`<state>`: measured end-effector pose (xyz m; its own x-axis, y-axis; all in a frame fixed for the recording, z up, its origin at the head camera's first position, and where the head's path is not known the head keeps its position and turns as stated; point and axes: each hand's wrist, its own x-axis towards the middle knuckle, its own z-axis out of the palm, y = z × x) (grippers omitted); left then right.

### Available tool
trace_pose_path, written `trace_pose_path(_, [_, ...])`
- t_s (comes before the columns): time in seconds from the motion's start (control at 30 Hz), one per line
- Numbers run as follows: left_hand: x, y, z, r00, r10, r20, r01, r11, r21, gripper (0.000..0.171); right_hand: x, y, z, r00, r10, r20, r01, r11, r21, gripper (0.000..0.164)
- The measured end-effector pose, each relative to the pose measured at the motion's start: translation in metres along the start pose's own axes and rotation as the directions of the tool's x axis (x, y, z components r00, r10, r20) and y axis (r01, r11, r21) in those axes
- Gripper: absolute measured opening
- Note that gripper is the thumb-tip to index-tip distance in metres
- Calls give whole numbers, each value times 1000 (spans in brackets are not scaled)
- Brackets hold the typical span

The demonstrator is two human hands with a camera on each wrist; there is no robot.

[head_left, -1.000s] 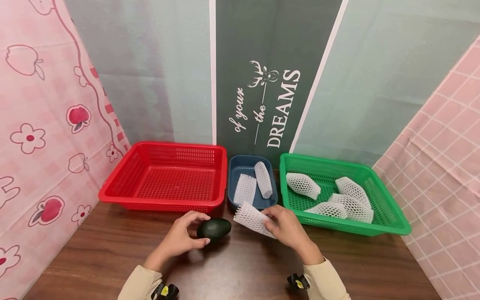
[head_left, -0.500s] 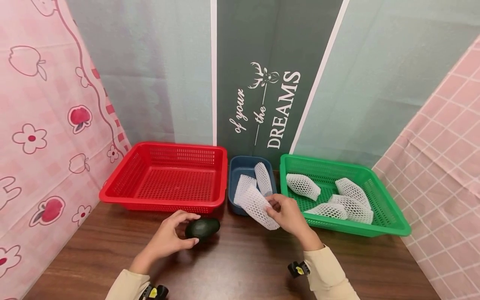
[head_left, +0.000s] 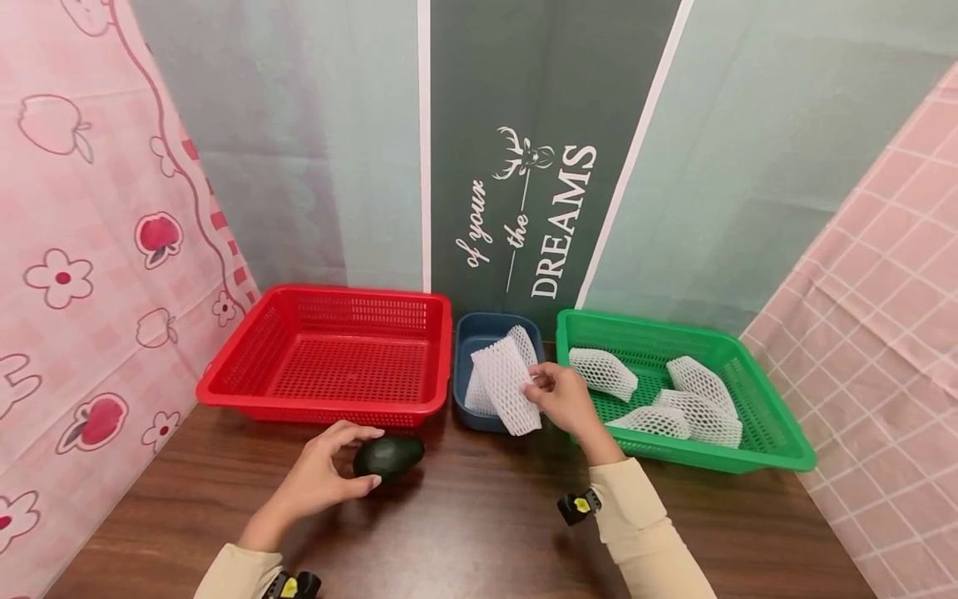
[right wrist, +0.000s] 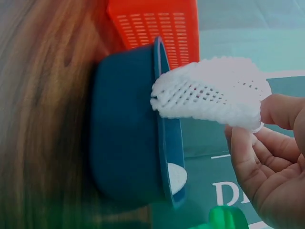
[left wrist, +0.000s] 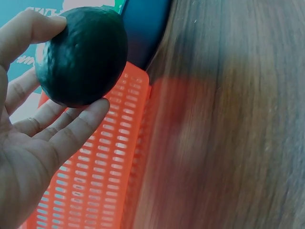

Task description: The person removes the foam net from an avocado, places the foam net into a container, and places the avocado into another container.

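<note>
My left hand [head_left: 322, 474] holds a dark green avocado [head_left: 389, 457] between thumb and fingertips, in front of the red basket. The left wrist view shows the avocado [left wrist: 83, 57] closely, its skin dark and slightly bumpy. With my right hand [head_left: 565, 399] I pinch one edge of a white foam net sleeve [head_left: 509, 384]. That sleeve hangs over the small blue bin [head_left: 462, 366], overlapping its near rim. Other foam sleeves [head_left: 527, 345] lie inside the bin, partly hidden by the held one. In the right wrist view the pinched sleeve [right wrist: 209, 93] looks flat and hollow.
At the left stands a red perforated basket [head_left: 337, 408] with nothing in it. A green basket [head_left: 688, 457] on the right contains several net-sleeved pieces [head_left: 703, 384]. All stand on a brown wooden table [head_left: 449, 532], with a printed cloth [head_left: 524, 208] behind.
My right hand has moved the foam sleeve away from me and up over the blue bin. The left hand has shifted left with the avocado.
</note>
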<state>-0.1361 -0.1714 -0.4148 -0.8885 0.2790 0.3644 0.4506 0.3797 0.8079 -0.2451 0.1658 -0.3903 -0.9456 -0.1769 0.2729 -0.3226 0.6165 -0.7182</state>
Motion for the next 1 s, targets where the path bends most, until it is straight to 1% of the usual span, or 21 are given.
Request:
trace_pose_path(0.1, [-2, 1, -4, 1000, -1, -10, 1, 1000, 7, 50, 7, -2, 7, 996, 84, -1, -84, 993, 79, 24])
trace_pose_path(0.2, [-3, 2, -7, 1000, -2, -16, 2, 1000, 13, 50, 13, -4, 15, 985, 175, 1, -173, 972, 158, 25])
trace_pose_path(0.27, [-4, -1, -8, 1000, -2, -19, 2, 1000, 19, 50, 17, -5, 20, 975, 221, 2, -217, 956, 197, 27])
trace_pose_path(0.33, [-6, -8, -8, 1000, -3, -23, 4, 1000, 24, 51, 21, -5, 24, 964, 265, 6, -259, 937, 236, 28])
trace_pose_path(0.43, [-8, -23, -8, 1000, -7, -22, 8, 1000, 28, 53, 27, -6, 28, 947, 322, 11, -312, 908, 279, 31])
trace_pose_path(0.53, [-9, -37, -7, 1000, -16, -13, 16, 1000, 12, 55, 30, -5, 31, 937, 348, 32, -341, 889, 305, 37])
trace_pose_path(0.57, [-10, -39, -8, 1000, -18, -11, 18, 1000, 8, 55, 31, -5, 31, 938, 345, 43, -341, 891, 300, 40])
trace_pose_path(0.67, [-12, -42, -8, 1000, -19, -15, 19, 1000, -1, 55, 31, -6, 32, 948, 311, 68, -319, 921, 224, 45])
trace_pose_path(0.77, [-12, -43, -8, 1000, -14, -18, 14, 1000, 6, 54, 28, -6, 32, 960, 272, 67, -278, 953, 120, 42])
trace_pose_path(0.83, [-12, -42, -9, 1000, -13, -20, 13, 1000, 9, 53, 27, -7, 31, 965, 257, 61, -261, 962, 83, 38])
trace_pose_path(1.0, [-9, -43, -9, 1000, -17, -19, 18, 1000, 10, 52, 26, -8, 30, 973, 226, 33, -228, 971, 66, 33])
